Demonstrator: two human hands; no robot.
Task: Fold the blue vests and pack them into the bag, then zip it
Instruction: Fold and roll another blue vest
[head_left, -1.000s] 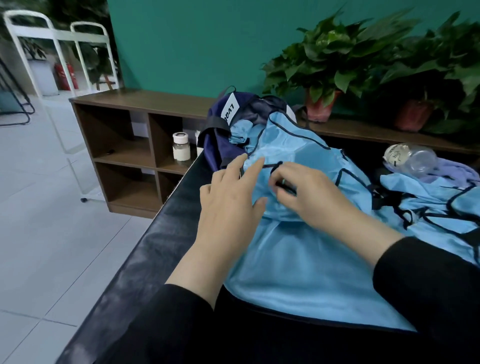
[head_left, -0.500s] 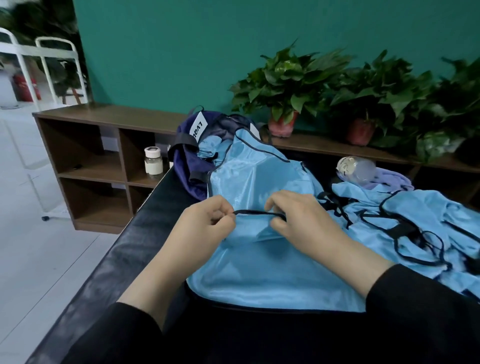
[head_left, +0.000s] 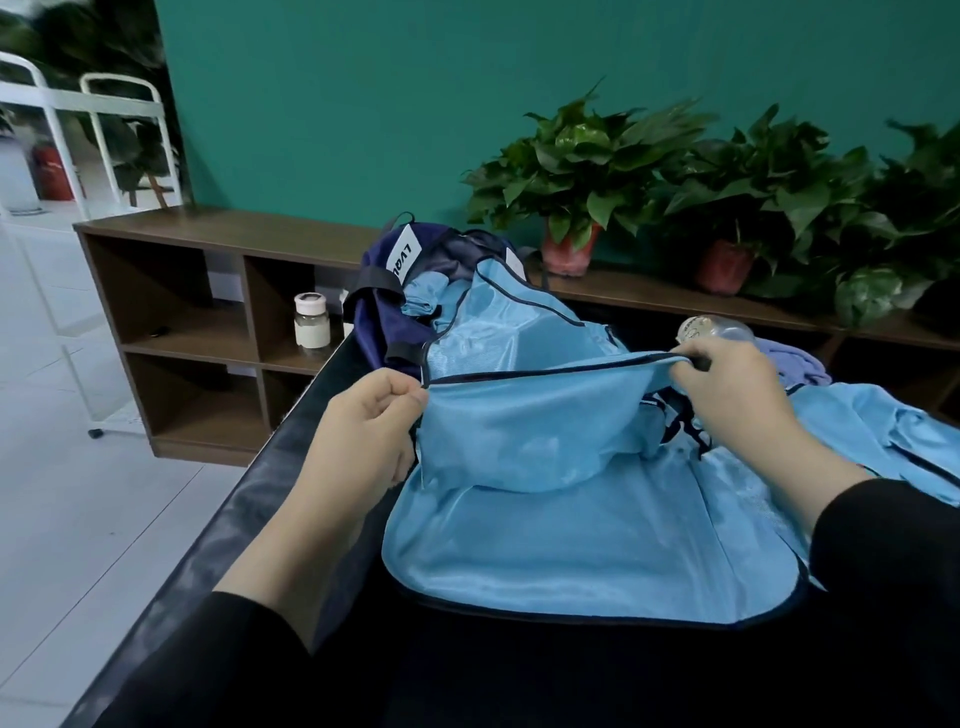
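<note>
Hands apart, left hand (head_left: 370, 415) and right hand (head_left: 727, 395) fingers pinching blue vest (head_left: 545, 467) trim taut.

vest (head_left: 561, 519): light blue mesh, dark navy trim
bag (head_left: 382, 322): navy, white label with black letters
table (head_left: 249, 519): glossy black
wall (head_left: 415, 104), behind bag: teal green
shelf (head_left: 208, 234), left of bag: dark brown wood
plant pots (head_left: 569, 254), right of bag: red
sleeves (head_left: 883, 545): black
</note>
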